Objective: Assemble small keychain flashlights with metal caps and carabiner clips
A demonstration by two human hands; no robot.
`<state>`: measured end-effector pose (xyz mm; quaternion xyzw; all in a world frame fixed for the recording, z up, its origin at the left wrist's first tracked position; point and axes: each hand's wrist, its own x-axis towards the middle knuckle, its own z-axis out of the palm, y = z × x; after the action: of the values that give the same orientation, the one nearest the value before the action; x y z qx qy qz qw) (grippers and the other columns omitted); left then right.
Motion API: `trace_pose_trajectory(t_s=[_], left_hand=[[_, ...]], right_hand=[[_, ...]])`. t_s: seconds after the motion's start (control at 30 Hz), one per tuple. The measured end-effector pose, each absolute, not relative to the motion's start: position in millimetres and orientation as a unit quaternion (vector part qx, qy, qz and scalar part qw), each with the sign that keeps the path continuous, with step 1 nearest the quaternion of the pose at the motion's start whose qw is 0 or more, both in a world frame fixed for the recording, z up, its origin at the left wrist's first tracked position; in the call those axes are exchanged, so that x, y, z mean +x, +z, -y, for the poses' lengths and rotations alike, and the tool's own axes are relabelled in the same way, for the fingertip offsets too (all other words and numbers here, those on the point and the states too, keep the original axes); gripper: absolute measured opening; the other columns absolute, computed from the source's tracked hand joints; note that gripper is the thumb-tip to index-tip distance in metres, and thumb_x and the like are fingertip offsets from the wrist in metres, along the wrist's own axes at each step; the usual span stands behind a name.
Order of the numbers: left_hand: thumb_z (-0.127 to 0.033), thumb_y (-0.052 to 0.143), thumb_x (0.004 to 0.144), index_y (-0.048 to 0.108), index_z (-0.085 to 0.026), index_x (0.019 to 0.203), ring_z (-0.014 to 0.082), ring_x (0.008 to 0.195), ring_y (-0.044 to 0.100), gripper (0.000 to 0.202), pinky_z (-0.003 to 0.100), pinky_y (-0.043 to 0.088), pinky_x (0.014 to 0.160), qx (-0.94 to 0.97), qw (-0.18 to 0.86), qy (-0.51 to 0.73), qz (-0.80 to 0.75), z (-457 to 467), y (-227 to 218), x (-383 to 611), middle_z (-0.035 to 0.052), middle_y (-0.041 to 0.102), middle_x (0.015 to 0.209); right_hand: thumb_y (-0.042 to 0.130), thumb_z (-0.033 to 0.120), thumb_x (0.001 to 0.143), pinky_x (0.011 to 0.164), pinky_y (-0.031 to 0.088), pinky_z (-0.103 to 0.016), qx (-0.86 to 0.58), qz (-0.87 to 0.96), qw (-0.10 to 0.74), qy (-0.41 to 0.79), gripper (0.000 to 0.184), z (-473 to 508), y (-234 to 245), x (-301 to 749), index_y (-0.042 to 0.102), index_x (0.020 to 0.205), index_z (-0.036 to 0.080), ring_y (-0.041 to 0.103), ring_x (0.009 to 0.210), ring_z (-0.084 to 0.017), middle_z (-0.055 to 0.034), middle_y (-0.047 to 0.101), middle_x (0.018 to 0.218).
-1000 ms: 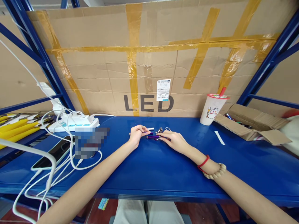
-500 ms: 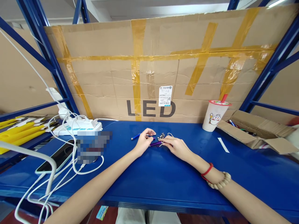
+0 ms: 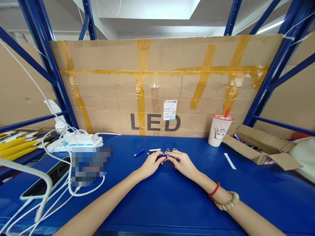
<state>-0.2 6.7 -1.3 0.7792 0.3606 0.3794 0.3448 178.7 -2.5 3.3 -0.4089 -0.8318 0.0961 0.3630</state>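
Both my hands meet over the middle of the blue table. My left hand is closed on a slim purple pen-like tube, mostly covered by fingers. At the tube's right end, my right hand pinches with thumb and fingertips; a small shiny bit shows there. Just beyond the left hand lie a silver tube and a second purple piece, partly hidden. Further left is a short blue pen-like tube. Small metal parts and a white loop sit behind the fingertips.
A lidded drink cup with a red straw stands at right, beside an open cardboard box and a white strip. Leftward are a phone, tangled white cables and a power strip. Cardboard walls the back.
The camera view has tilted up. My hands have drawn closer together on the purple tube, the left fingers now wrapped over it. The silver tube and second purple piece show more clearly.
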Motion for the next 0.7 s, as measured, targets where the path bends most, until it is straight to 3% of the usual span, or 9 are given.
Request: trace_pose_trajectory(t_s=[0.2,0.4,0.7], left_hand=[[-0.030,0.037,0.087,0.058,-0.019,0.089,0.0141,0.064,0.052,0.024,0.024,0.038,0.065,0.783,0.336,0.377,-0.363,-7.3,-2.7,-0.1,-0.0006,0.055,0.064],[-0.035,0.037,0.084,0.051,-0.019,0.073,0.0134,0.057,0.046,0.024,0.024,0.035,0.059,0.765,0.347,0.385,-0.383,-4.4,1.5,1.2,-0.0018,0.048,0.059],[-0.046,0.028,0.088,0.038,-0.020,0.071,0.0129,0.060,0.040,0.032,0.025,0.033,0.063,0.704,0.375,0.437,-0.415,-8.2,-4.5,0.1,-0.0030,0.040,0.062]], right_hand=[[0.042,0.036,0.090,0.064,0.049,-0.025,-0.413,0.841,0.341,0.077,0.029,1.2,1.7,181.2,0.063,0.107,0.027,0.062,0.075,-0.015,-0.0026,0.064,0.089],[0.044,0.036,0.089,0.069,0.050,-0.025,-0.420,0.837,0.348,0.047,0.026,-0.6,2.9,183.0,0.066,0.097,0.026,0.062,0.080,-0.015,-0.0020,0.066,0.089],[0.050,0.043,0.083,0.051,0.048,-0.025,-0.450,0.781,0.404,0.155,0.029,1.0,1.4,175.8,0.067,0.082,0.020,0.054,0.047,-0.011,-0.0027,0.066,0.073]])
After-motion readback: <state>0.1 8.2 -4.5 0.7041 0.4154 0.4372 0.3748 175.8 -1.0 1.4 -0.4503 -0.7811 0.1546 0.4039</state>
